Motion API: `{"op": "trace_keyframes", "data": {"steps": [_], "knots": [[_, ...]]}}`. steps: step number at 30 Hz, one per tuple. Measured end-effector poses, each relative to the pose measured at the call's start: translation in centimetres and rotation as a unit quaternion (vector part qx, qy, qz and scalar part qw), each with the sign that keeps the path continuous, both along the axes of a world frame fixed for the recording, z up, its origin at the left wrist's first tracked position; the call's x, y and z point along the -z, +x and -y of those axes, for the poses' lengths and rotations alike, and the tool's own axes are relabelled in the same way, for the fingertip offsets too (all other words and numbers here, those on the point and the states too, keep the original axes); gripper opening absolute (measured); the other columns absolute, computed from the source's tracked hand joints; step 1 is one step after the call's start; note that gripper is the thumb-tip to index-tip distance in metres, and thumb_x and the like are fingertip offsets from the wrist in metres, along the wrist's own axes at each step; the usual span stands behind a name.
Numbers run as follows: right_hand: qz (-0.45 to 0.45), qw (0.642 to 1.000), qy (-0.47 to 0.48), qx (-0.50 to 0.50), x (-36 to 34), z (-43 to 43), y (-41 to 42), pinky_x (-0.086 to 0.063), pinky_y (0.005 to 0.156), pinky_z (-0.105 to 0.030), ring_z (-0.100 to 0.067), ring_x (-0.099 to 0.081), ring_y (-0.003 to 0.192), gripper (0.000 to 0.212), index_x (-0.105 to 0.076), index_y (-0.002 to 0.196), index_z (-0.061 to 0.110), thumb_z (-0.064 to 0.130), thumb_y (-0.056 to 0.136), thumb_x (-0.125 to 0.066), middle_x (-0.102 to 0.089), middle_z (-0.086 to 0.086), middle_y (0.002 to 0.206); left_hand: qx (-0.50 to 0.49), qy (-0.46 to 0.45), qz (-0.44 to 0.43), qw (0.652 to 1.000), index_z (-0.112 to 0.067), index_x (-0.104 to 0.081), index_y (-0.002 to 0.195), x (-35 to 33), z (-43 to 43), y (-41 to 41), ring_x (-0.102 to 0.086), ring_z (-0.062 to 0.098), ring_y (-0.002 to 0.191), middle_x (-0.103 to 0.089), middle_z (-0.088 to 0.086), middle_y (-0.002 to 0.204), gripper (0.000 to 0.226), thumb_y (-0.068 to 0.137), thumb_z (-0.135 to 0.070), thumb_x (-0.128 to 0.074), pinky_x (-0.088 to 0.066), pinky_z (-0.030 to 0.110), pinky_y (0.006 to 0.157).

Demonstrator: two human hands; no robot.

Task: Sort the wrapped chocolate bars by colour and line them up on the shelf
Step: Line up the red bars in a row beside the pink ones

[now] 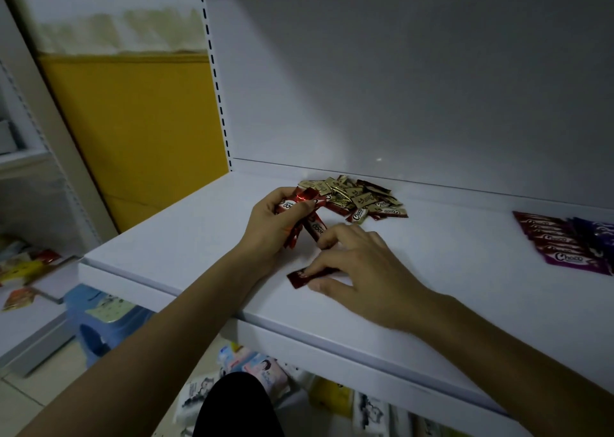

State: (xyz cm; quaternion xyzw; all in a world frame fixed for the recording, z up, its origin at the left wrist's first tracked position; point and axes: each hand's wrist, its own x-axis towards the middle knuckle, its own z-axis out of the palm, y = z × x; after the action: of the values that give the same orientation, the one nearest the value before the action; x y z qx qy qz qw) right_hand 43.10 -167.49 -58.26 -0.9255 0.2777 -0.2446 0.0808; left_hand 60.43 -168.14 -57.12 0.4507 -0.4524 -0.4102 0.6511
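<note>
**Forearms over shelf edge: reds being gathered**

Both forearms reach in over the front lip of the white shelf (159, 247). L hand (274, 219) is curled round a bunch of red bars (297, 204), w/ wrappers fanning out above & below the fist. R hand (360, 270) sits lower, fingers spread & bent. Its thumb & a fingertip pinch a loose red bar (299, 277) lying flat on the shelf. Its index tip touches a second red bar (317, 230) just under the L hand; can't tell if that one belongs to the bunch. Near the back wall sits the mixed pile (360, 197) of gold & red bars. Far R, well apart, a lined-up row (558, 247) of maroon & purple bars overlaps neatly.

Step in hand, I'd say: collecting reds, sorting approx mid-way. Next move prob needs the pinched bar lifted off the flat surface & passed to the L bunch w/o spilling it.
</note>
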Motion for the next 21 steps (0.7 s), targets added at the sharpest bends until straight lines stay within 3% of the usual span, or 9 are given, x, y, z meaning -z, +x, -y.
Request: {"op": "trace_keyframes", "data": {"steps": [3,6,10,13,15,17,19,21], "knots": [[0.011,0.998,0.027,0.050,-0.4,0.5,-0.9,-0.030,0.089,-0.028,0.001,-0.038,0.095,0.014,-0.068,0.097,0.027,0.035,0.086,-0.065,-0.052,0.013,0.105,0.005,0.005,-0.002,1.000,-0.012,-0.066,0.092,0.0,0.0,0.0,-0.053,0.004,0.044,-0.066,0.000,0.062,0.011,0.087,-0.002,-0.063,-0.039,0.012,0.042],[0.023,0.989,0.124,0.073,-1.2,1.0,-1.8,-0.041,0.094,-0.035,-0.007,-0.055,0.095,0.022,-0.065,0.107,0.026,0.029,0.086,-0.067,-0.062,0.010,0.100,0.015,0.013,0.000,1.000,-0.013,-0.066,0.093,0.0,0.0,0.1,-0.052,0.005,0.045,-0.066,0.003,0.066,0.011,0.087,-0.004,-0.064,-0.039,0.013,0.043],[0.021,0.966,0.240,0.093,-2.1,1.8,-3.5,-0.045,0.069,-0.016,-0.001,-0.059,0.077,0.018,-0.070,0.097,0.021,0.015,0.080,-0.074,-0.065,0.010,0.085,0.032,0.021,0.016,0.999,-0.014,-0.066,0.092,0.0,0.1,0.2,-0.048,0.006,0.045,-0.064,0.006,0.069,0.011,0.087,-0.005,-0.065,-0.038,0.015,0.041],[0.152,0.916,0.364,0.080,-3.2,2.6,-5.3,-0.044,0.060,-0.015,-0.010,-0.059,0.069,0.012,-0.071,0.084,0.012,0.004,0.077,-0.074,-0.067,0.000,0.075,0.049,0.027,0.012,0.998,-0.016,-0.067,0.090,-0.1,0.3,0.0,-0.044,0.007,0.044,-0.061,0.004,0.066,0.010,0.087,-0.007,-0.064,-0.034,0.017,0.038],[0.244,0.873,0.419,0.050,-3.6,2.7,-5.8,-0.048,0.066,-0.015,-0.010,-0.062,0.075,0.014,-0.071,0.085,0.012,0.008,0.072,-0.075,-0.071,-0.001,0.083,0.065,0.031,0.010,0.997,-0.016,-0.066,0.089,-0.1,0.5,-0.2,-0.043,0.007,0.043,-0.059,0.003,0.064,0.009,0.088,-0.007,-0.063,-0.032,0.017,0.037],[0.270,0.851,0.449,0.022,-3.4,2.7,-5.4,-0.051,0.076,-0.016,-0.005,-0.066,0.090,0.015,-0.070,0.083,0.014,0.010,0.069,-0.074,-0.072,0.004,0.101,0.076,0.032,0.027,0.996,-0.016,-0.066,0.088,-0.1,0.8,-0.4,-0.043,0.007,0.043,-0.059,0.006,0.067,0.010,0.087,-0.006,-0.064,-0.032,0.016,0.037],[0.235,0.861,0.451,0.024,-2.5,2.6,-4.2,-0.051,0.086,-0.023,-0.004,-0.063,0.105,0.013,-0.068,0.079,0.014,0.002,0.075,-0.073,-0.067,0.006,0.113,0.085,0.035,0.038,0.995,-0.017,-0.065,0.087,-0.1,1.0,-0.7,-0.043,0.007,0.042,-0.058,0.009,0.071,0.012,0.087,-0.005,-0.064,-0.032,0.017,0.038],[0.215,0.876,0.431,0.029,-1.8,2.6,-3.0,-0.052,0.091,-0.028,-0.009,-0.064,0.103,0.015,-0.067,0.077,0.011,-0.003,0.078,-0.071,-0.067,-0.004,0.112,0.096,0.032,0.043,0.994,-0.016,-0.065,0.088,-0.2,1.1,-0.9,-0.046,0.007,0.042,-0.062,0.008,0.072,0.012,0.086,-0.004,-0.064,-0.035,0.016,0.039]]}}
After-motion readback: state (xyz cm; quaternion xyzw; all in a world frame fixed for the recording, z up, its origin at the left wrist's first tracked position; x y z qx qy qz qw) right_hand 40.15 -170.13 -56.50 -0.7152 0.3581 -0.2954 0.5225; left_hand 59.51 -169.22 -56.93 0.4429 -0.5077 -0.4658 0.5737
